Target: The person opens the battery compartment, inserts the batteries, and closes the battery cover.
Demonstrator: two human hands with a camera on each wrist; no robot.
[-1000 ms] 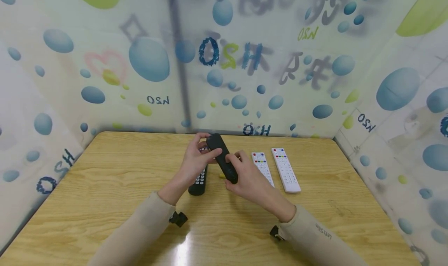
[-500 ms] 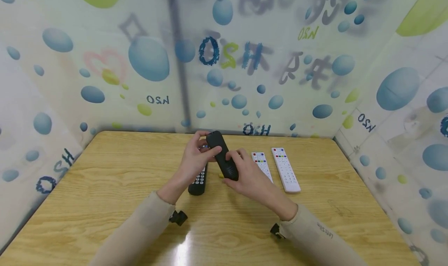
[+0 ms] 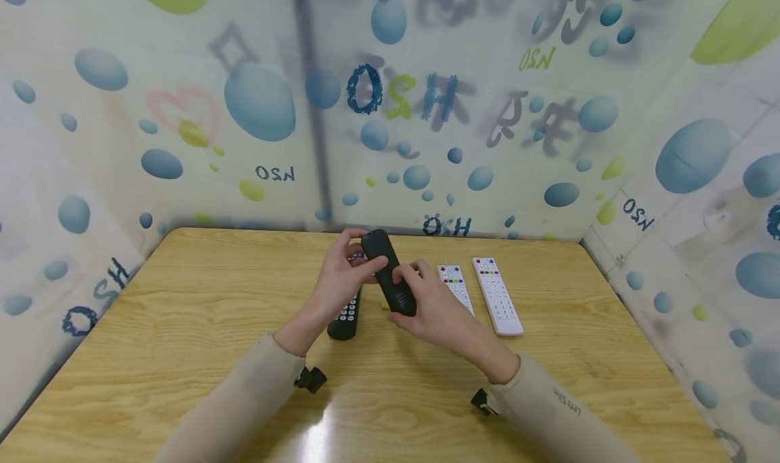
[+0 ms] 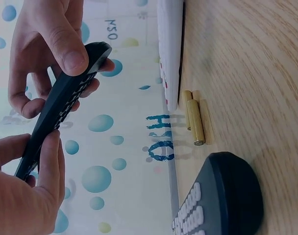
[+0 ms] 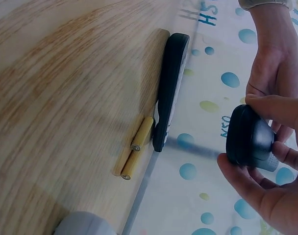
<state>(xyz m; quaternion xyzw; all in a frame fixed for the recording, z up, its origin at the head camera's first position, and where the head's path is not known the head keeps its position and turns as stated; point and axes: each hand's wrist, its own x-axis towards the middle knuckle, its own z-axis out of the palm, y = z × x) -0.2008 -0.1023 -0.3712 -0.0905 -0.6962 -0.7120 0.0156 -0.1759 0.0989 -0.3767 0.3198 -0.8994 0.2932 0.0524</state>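
A black remote control point(image 3: 379, 250) is held above the table between both hands, its plain back toward the head camera. Its buttons face downward in the left wrist view. My left hand point(image 3: 338, 283) pinches the far end, thumb across the back. With thumb and fingers, my right hand point(image 3: 435, 307) grips the near end, where a ridged patch shows. Underneath, a second black remote point(image 3: 344, 319) lies buttons up on the table, partly covered by the left hand. Two yellow cylindrical batteries point(image 4: 195, 122) lie side by side near it, mostly hidden from the head view.
Two white remotes lie to the right: one point(image 3: 498, 297) in full view, the other point(image 3: 453, 283) partly behind the right hand. The wooden table point(image 3: 213, 300) ends at a patterned curtain point(image 3: 268, 199) along its back edge.
Since a second ago, the held remote has tilted slightly, bringing the ridged patch at its near end into view. The right hand's fingers have shifted a little on it. Other things stay put.
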